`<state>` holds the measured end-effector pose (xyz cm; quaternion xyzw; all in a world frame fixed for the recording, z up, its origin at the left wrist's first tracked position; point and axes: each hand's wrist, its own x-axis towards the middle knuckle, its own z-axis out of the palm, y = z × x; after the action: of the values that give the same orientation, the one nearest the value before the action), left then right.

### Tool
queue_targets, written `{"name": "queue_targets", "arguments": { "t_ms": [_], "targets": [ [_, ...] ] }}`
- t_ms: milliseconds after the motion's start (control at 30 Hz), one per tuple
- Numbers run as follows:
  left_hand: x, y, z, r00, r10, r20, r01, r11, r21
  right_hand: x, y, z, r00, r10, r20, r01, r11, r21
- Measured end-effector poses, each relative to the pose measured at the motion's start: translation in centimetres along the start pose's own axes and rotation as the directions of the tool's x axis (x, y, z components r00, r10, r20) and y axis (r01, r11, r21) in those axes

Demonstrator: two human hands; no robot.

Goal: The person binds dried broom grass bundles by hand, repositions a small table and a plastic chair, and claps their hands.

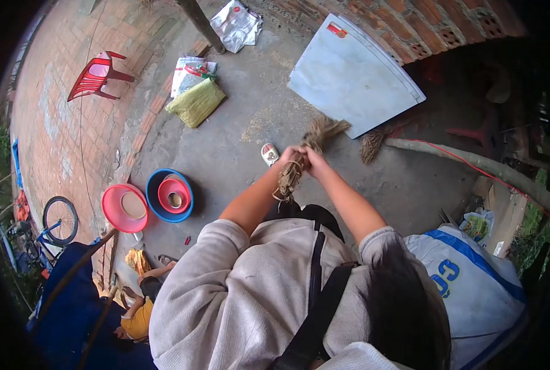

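My left hand (289, 154) and my right hand (315, 161) are close together in front of my body. Both are closed around a bundle of dry brown stalks (325, 132), which looks like a short straw broom. Its bushy end fans out beyond my hands to the upper right, near the edge of a pale flat board. The bound, knotty end (289, 177) hangs back toward my waist. Light grain-like bits (267, 120) are scattered on the concrete floor ahead. One of my feet, in a white sandal (269, 154), shows left of my hands.
A second brown bristly bunch (370, 148) lies near the pale board (355, 74). To the left stand a pink basin (108, 209), a blue basin (189, 203) and a red chair (93, 77). A yellow sack (198, 103) lies ahead; a large white sack (472, 277) is at right. Someone in yellow (138, 317) sits lower left.
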<state>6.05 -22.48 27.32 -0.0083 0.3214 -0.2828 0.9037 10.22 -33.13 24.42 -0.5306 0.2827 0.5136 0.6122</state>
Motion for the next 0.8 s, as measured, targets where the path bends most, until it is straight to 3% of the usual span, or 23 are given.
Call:
{"name": "queue_targets", "arguments": {
  "t_ms": [33,100,133,167,233,333,433,533,567,633,667,700,767,800],
  "targets": [
    [-0.1,2.8,-2.2,0.994,-0.076,0.081,0.079,0.996,-0.033,1.1,-0.8,2.1,1.000,0.013,0.016,-0.013,1.000,-0.006],
    [-2.2,5.7,-2.2,0.993,0.100,-0.058,-0.096,0.993,0.069,-0.8,-3.7,7.5,1.000,-0.014,-0.022,0.012,0.996,-0.084],
    [-3.5,6.7,-1.7,0.992,0.114,-0.061,-0.114,0.993,-0.003,-0.5,-4.1,9.1,1.000,-0.002,-0.002,0.002,0.995,-0.099],
    [-4.9,7.4,-1.5,0.993,0.106,0.045,-0.100,0.988,-0.117,-0.4,-4.4,10.5,1.000,0.007,0.019,-0.005,0.993,-0.116],
    [-6.8,8.6,-1.7,0.996,0.079,0.034,-0.070,0.975,-0.211,-0.9,-4.6,13.0,0.999,0.035,-0.009,-0.036,0.987,-0.157],
    [-8.9,8.8,-1.1,1.000,-0.019,0.003,0.020,0.983,-0.185,-2.9,-4.2,14.9,0.997,0.021,-0.071,-0.032,0.988,-0.151],
    [-11.2,6.6,3.0,0.994,-0.019,-0.106,0.015,0.999,-0.043,-7.0,-4.4,14.3,0.996,0.043,-0.073,-0.052,0.991,-0.121],
    [-8.6,4.2,1.9,0.994,-0.090,-0.064,0.091,0.996,0.011,-6.6,-3.1,10.3,0.996,0.066,-0.055,-0.070,0.996,-0.063],
    [-6.6,3.6,0.4,0.990,-0.100,-0.103,0.103,0.994,0.028,-5.6,-2.5,9.0,0.996,0.066,-0.054,-0.070,0.994,-0.079],
    [-3.5,3.1,-0.7,0.953,-0.077,-0.292,0.090,0.995,0.032,-3.4,-1.8,7.0,0.967,0.126,-0.220,-0.132,0.991,-0.013],
    [-1.1,3.4,-4.1,0.965,-0.247,-0.082,0.238,0.965,-0.111,-2.9,-2.4,7.1,0.959,0.187,-0.214,-0.191,0.982,0.004],
    [-1.5,4.0,-3.5,0.970,-0.234,-0.070,0.224,0.967,-0.123,-2.5,-3.1,7.4,0.958,0.187,-0.215,-0.196,0.981,-0.018],
    [-3.1,5.2,-1.4,0.981,0.082,-0.174,-0.068,0.994,0.082,-1.7,-4.7,9.1,0.930,0.351,0.111,-0.352,0.936,-0.013],
    [-3.2,5.8,-1.7,0.981,0.090,-0.173,-0.079,0.994,0.070,0.2,-4.6,9.5,0.915,0.371,0.157,-0.375,0.927,-0.010]
  ]
}}
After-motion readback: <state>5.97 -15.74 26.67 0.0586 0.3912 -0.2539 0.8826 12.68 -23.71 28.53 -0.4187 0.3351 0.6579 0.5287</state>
